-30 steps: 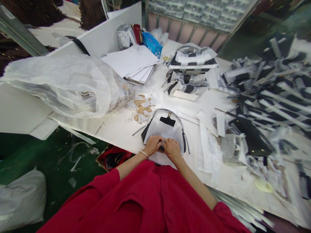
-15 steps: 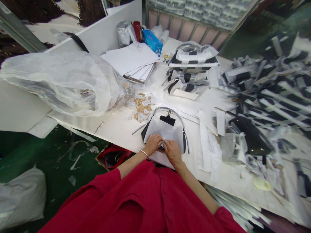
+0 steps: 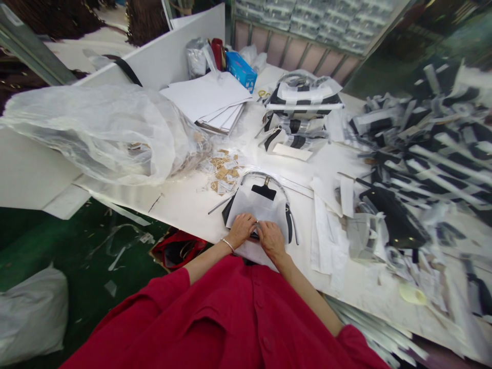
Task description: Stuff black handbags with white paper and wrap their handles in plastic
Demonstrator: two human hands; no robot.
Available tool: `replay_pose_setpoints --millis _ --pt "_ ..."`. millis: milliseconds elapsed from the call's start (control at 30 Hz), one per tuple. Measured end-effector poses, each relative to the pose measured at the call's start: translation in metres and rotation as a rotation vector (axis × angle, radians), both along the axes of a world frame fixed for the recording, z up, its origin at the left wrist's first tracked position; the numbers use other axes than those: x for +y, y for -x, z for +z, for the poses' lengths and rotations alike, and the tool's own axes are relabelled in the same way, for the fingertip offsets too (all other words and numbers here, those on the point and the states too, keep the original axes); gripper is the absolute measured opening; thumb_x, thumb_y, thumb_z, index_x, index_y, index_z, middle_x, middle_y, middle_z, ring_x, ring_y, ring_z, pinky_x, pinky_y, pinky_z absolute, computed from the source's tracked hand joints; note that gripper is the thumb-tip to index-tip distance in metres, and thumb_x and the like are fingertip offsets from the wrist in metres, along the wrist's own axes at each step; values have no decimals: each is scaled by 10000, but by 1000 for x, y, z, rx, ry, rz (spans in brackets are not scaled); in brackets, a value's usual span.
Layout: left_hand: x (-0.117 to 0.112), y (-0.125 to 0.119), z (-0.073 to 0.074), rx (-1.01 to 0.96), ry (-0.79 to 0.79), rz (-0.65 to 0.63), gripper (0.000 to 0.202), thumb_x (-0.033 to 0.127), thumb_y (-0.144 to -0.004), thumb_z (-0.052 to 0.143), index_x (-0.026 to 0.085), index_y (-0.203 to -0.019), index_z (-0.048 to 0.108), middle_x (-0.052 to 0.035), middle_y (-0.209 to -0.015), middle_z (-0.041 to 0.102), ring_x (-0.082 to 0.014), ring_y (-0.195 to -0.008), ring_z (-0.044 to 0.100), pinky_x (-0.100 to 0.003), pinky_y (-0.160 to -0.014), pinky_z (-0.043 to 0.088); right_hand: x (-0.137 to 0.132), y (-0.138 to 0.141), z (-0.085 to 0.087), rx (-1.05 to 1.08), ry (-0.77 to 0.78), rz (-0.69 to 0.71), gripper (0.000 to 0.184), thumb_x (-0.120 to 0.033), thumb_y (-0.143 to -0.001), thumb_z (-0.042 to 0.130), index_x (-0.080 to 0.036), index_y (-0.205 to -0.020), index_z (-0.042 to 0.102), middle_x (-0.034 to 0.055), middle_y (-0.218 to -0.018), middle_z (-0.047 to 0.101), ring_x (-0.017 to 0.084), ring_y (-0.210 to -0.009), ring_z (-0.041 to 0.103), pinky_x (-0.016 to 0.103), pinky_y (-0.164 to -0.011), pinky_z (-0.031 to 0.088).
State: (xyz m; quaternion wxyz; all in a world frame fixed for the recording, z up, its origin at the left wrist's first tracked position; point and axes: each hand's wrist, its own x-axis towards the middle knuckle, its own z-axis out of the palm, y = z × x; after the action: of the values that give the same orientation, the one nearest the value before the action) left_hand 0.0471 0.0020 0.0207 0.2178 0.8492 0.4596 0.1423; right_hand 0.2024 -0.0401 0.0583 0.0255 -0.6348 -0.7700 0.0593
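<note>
A black handbag (image 3: pixel 227 211) lies on the white table in front of me, with a pale translucent sheet (image 3: pixel 246 202) over most of its face. A black tab with a gold-coloured fitting (image 3: pixel 263 191) rests on top of the sheet, and the clear-wrapped handle (image 3: pixel 282 185) arches away from me. At the sheet's near edge, my left hand (image 3: pixel 243 228) and my right hand (image 3: pixel 271 239) meet with fingertips pinched together. Something small and light-coloured shows between them, too small to make out. Fingers partly cover the bag's near edge.
Several brown paper tags (image 3: pixel 223 171) lie beyond the bag, beside a large clear plastic bag (image 3: pixel 115 128). Wrapped black bags (image 3: pixel 303 105) stand at the back. To the right are white strips (image 3: pixel 321 230), a dark bag (image 3: pixel 395 218) and a blurred heap of wrapped pieces (image 3: pixel 423 138).
The view has shifted very slightly. Both hands stay pinched together at the same spot on the handbag, with only tiny finger movement.
</note>
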Motion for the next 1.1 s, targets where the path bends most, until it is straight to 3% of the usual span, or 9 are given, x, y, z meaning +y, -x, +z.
replay_pose_setpoints --millis 200,367,600,700,800,967,1100 --pt "3 2 8 14 34 -28 264 286 -981 466 252 -1208 595 -41 -1036 608 -210 -936 519 -343 -801 378 14 -6 11 -76 114 17 368 -450 -991 390 -253 -1214 606 88 -1087 646 216 -1015 546 336 -839 390" --pt "3 5 18 62 -1 -70 326 342 -996 437 307 -1302 543 -31 -1065 605 -199 -935 520 -325 -791 374 16 -15 18 -128 140 90 452 -491 -993 329 -236 -1237 611 101 -1197 637 257 -1178 497 408 -1010 353" --pt "3 -7 33 169 -68 -100 225 326 -949 515 253 -1128 630 -65 -1031 627 -236 -958 552 -359 -804 410 -2 -18 5 -153 81 54 492 -476 -982 343 -221 -1343 558 104 -1403 556 324 -1330 426 525 -1127 248" --pt "3 -10 29 168 -158 -133 220 278 -951 496 202 -1116 621 -101 -1231 602 -258 -1131 537 -404 -929 409 -6 -14 5 -134 40 38 485 -446 -981 352 -201 -1347 556 116 -1412 548 333 -1339 426 535 -1136 236" --pt "2 -9 16 138 -240 -150 242 274 -953 486 186 -1148 600 -103 -1439 487 -270 -1366 383 -466 -1104 300 -10 -13 5 -108 20 57 509 -468 -975 368 -191 -1371 529 130 -1424 534 333 -1345 424 546 -1146 213" --pt "4 -5 -2 115 -197 -103 316 344 -982 435 186 -1212 585 -88 -1449 501 -248 -1427 326 -473 -1158 256 -13 -21 1 -60 48 145 639 -598 -907 468 -222 -1424 459 125 -1449 510 341 -1356 412 590 -1149 179" --pt "4 4 0 118 -148 -160 508 470 -1005 346 154 -1384 466 -114 -1466 485 -246 -1432 325 -464 -1176 221 -14 -27 -2 -21 26 149 616 -582 -911 479 -244 -1425 451 106 -1461 500 327 -1361 412 581 -1152 186"
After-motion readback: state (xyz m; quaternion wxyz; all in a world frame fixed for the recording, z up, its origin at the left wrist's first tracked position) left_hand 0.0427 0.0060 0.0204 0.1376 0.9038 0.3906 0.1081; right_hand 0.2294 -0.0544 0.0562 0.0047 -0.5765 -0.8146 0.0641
